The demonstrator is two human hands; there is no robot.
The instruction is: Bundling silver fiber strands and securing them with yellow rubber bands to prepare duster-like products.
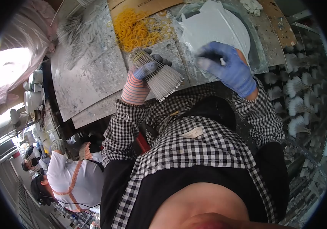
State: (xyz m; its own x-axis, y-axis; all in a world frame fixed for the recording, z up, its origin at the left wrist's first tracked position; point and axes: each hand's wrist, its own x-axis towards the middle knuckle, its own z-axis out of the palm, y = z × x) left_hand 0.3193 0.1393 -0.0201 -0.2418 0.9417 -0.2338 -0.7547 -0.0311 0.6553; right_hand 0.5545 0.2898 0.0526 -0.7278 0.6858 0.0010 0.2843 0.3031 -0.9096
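Observation:
My left hand (pixel 143 78), in a pink-striped glove with a blue thumb and dark fingertips, is closed round a fanned bundle of thin wire brushes (pixel 164 82). Their bristled ends with small white tips spread down and to the right. A yellow rubber band (pixel 136 56) circles the bare wire ends at the top. To the right, my right hand (pixel 224 63) in a blue glove is raised near the table's edge, fingers curled and fingertips blurred. A small white bit shows among its fingers; what it belongs to is hidden.
Yellow rubber bands (pixel 135 28) lie heaped on the stained table (pixel 87 84). Loose thin wires (pixel 79 36) are scattered at far left. A white coated disc (pixel 217 30) sits at far right, beside racks of white-bristled brushes (pixel 299 89). Another person (pixel 74 179) works at lower left.

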